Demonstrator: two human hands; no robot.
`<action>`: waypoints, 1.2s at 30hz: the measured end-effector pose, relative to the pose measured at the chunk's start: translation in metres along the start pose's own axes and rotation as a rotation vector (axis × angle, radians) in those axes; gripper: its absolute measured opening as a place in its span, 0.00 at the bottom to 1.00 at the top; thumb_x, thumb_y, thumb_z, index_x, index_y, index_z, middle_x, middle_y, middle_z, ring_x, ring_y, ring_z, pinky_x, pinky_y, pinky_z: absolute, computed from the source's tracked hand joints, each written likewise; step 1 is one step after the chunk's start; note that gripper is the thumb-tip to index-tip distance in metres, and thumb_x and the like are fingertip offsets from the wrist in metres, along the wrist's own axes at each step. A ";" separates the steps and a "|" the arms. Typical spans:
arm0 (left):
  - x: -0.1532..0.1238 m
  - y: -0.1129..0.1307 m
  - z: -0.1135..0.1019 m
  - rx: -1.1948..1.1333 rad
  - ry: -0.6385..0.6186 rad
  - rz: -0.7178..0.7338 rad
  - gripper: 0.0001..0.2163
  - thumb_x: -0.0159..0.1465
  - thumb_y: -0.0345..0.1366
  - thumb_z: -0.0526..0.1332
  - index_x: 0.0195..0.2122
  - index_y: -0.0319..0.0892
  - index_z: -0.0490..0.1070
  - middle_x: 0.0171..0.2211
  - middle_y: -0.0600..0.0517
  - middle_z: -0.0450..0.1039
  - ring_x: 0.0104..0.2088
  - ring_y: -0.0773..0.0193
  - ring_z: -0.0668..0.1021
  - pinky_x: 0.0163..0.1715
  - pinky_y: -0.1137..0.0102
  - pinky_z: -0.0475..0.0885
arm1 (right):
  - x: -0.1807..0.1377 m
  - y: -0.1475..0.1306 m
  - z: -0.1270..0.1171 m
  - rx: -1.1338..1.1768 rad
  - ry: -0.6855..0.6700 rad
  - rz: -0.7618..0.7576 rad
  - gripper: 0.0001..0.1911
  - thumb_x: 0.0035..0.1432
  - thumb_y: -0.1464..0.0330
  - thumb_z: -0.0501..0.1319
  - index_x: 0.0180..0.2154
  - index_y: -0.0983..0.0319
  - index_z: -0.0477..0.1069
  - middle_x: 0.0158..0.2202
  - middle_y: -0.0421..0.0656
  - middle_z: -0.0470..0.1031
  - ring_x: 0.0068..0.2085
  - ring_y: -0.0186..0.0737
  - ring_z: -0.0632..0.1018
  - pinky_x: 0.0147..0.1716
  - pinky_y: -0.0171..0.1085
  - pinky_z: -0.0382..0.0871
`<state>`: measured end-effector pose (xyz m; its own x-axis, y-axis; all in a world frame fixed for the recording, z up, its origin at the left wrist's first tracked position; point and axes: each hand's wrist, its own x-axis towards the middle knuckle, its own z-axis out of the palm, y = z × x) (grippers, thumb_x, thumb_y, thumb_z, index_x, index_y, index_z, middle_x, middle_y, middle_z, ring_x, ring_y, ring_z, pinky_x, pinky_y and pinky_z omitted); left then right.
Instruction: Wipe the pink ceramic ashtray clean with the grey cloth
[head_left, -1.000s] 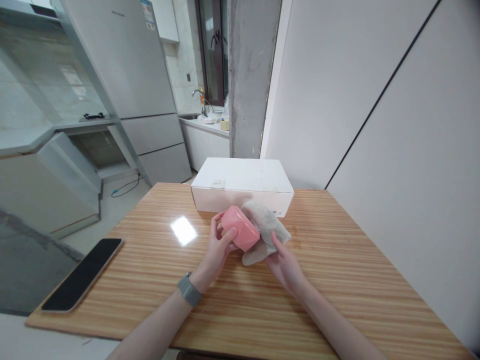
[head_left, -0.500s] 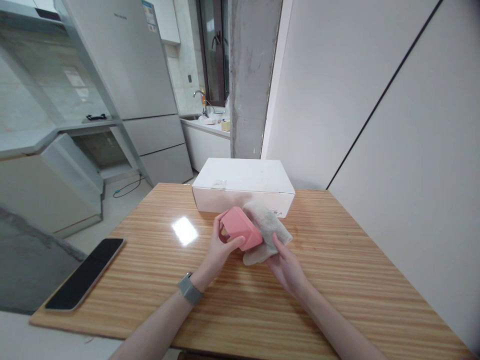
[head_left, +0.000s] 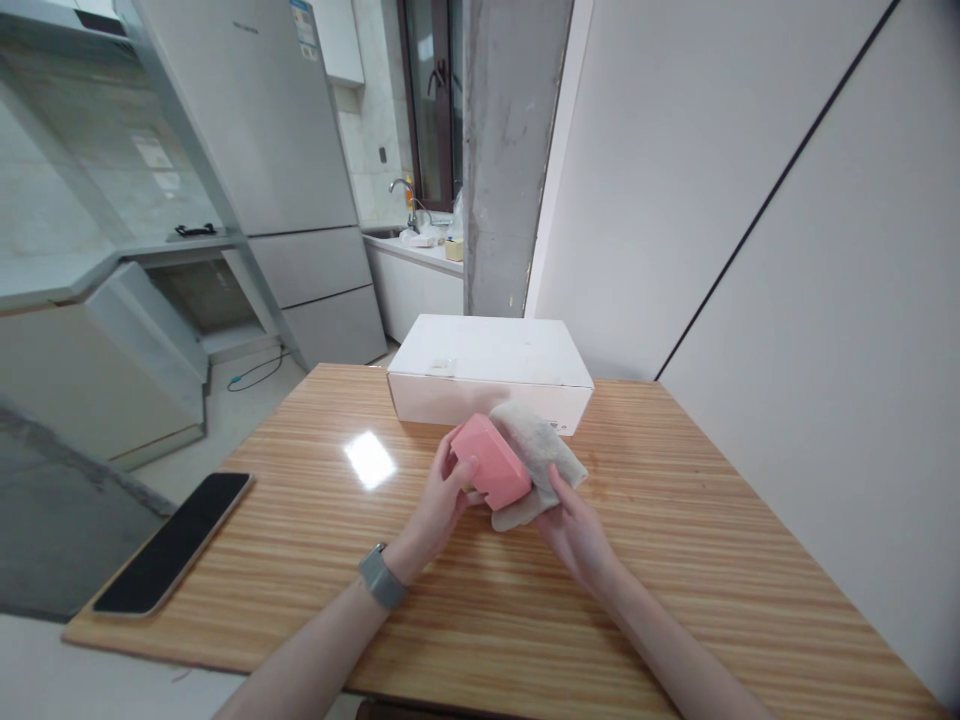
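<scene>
A small pink box-shaped object (head_left: 491,465) is held just above the wooden table (head_left: 675,560), near its middle. My left hand (head_left: 442,500), with a grey watch band on the wrist, is closed around the pink object's left end. My right hand (head_left: 574,535) grips a beige cloth (head_left: 536,455) that lies against the pink object's right side and under it. Both sit just in front of a white cardboard box (head_left: 487,375).
A black phone (head_left: 176,540) lies face up near the table's left edge. The white box stands at the table's far side, against a grey pillar (head_left: 502,150). A white wall runs along the right. A fridge (head_left: 262,130) and kitchen counters stand to the left.
The pink object has been turned a little in my left hand and shifted slightly right. The cloth in my right hand has stayed pressed against it.
</scene>
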<state>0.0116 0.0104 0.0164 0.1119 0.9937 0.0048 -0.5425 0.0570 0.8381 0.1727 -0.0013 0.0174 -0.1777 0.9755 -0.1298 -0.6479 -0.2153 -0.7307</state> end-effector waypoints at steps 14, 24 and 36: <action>0.008 -0.011 -0.011 0.234 0.117 0.255 0.33 0.51 0.38 0.71 0.56 0.48 0.59 0.56 0.45 0.65 0.49 0.56 0.75 0.43 0.68 0.74 | -0.005 -0.002 0.004 0.038 -0.002 0.005 0.23 0.50 0.57 0.70 0.47 0.59 0.76 0.49 0.44 0.80 0.55 0.50 0.75 0.55 0.46 0.68; 0.006 -0.014 -0.007 0.222 0.050 0.213 0.33 0.54 0.41 0.69 0.58 0.53 0.54 0.57 0.47 0.63 0.52 0.56 0.73 0.45 0.66 0.74 | -0.001 -0.001 0.000 0.094 -0.022 -0.020 0.20 0.51 0.57 0.69 0.44 0.59 0.78 0.44 0.43 0.82 0.50 0.49 0.77 0.51 0.45 0.70; 0.004 -0.006 -0.008 0.061 0.003 0.077 0.25 0.58 0.38 0.66 0.56 0.50 0.61 0.54 0.47 0.66 0.49 0.58 0.74 0.42 0.65 0.75 | 0.002 -0.001 -0.004 0.088 -0.016 -0.036 0.17 0.52 0.57 0.68 0.42 0.60 0.78 0.41 0.43 0.83 0.41 0.46 0.80 0.43 0.42 0.73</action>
<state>0.0091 0.0146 0.0068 0.0698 0.9952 0.0689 -0.4978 -0.0251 0.8669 0.1762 0.0007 0.0157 -0.1644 0.9819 -0.0938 -0.7162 -0.1842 -0.6732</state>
